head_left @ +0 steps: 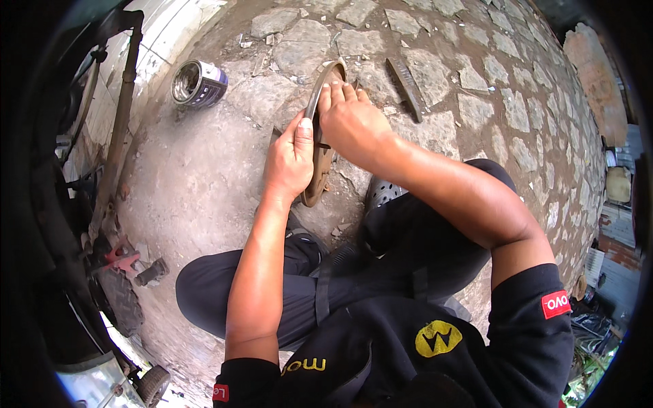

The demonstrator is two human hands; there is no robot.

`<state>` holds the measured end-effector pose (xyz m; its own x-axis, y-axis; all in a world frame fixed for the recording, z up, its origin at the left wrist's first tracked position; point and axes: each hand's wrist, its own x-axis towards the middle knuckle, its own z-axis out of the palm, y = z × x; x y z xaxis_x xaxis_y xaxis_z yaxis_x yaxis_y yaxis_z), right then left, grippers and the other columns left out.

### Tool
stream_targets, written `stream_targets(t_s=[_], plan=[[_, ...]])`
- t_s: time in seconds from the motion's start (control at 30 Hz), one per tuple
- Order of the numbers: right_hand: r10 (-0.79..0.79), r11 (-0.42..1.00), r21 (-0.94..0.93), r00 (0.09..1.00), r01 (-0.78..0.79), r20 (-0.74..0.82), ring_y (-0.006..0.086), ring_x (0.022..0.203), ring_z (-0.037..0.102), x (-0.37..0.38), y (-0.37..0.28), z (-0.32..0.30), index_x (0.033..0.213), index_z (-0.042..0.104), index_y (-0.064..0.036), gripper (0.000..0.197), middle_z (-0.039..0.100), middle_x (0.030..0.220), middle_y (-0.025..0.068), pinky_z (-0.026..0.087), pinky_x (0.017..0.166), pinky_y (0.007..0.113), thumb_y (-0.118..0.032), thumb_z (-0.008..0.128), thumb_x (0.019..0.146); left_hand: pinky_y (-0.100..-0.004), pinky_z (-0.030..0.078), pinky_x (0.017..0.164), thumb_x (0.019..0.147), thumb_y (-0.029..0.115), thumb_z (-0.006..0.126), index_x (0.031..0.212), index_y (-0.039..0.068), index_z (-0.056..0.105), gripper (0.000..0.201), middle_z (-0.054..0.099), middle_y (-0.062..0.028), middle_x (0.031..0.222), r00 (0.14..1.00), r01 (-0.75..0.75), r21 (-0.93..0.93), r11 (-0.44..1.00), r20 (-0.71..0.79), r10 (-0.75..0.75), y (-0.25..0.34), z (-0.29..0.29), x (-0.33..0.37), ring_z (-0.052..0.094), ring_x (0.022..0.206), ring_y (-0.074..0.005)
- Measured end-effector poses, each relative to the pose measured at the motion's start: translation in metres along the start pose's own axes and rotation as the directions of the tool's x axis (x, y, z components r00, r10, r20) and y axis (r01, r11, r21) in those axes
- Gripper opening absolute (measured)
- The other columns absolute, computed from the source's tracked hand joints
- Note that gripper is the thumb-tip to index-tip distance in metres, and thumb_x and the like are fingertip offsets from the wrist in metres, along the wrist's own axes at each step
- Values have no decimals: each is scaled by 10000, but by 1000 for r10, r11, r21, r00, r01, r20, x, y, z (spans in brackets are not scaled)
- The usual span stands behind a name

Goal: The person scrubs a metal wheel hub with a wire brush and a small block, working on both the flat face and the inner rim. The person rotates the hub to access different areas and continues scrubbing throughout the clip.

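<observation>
A curved, rusty metal brake shoe stands on edge on the stone ground in front of me. My left hand grips its left side, thumb laid along the rim. My right hand closes over the upper part of the shoe from the right, fingers pressed on its curved edge. What my right fingers hold against it is hidden. I squat over it, dark trousers and a grey perforated shoe below my hands.
A tin can lies on its side at upper left. A dark flat file-like bar rests on the cobbles at upper right. A vehicle's parts, a pipe and a footrest, line the left edge.
</observation>
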<state>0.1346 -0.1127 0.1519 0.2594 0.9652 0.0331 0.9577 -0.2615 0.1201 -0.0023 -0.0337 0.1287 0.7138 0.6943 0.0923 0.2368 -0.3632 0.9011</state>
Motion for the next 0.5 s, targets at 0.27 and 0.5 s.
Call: stream_targets(t_s=[0.27,0.5], plan=[[52,998,43,999,-52,8,417,1317,516,-1,2,4,1434,387,137,582,499,1417,315,450,1047,472,-187,500,964,-393,504,942,1070,413,412,1334,12,580,509,686,-241,1165,1000,28,49,998,11,-28,1,2,-1,653,1143,-364],[54,998,42,999,-54,9,420,1311,511,7,9,3,1427,393,143,594,503,1413,312,427,1065,476,-177,520,943,-386,490,972,1069,419,414,1348,-8,565,532,673,-250,1198,998,38,-45,998,61,-35,3,0,5,637,1174,-362]])
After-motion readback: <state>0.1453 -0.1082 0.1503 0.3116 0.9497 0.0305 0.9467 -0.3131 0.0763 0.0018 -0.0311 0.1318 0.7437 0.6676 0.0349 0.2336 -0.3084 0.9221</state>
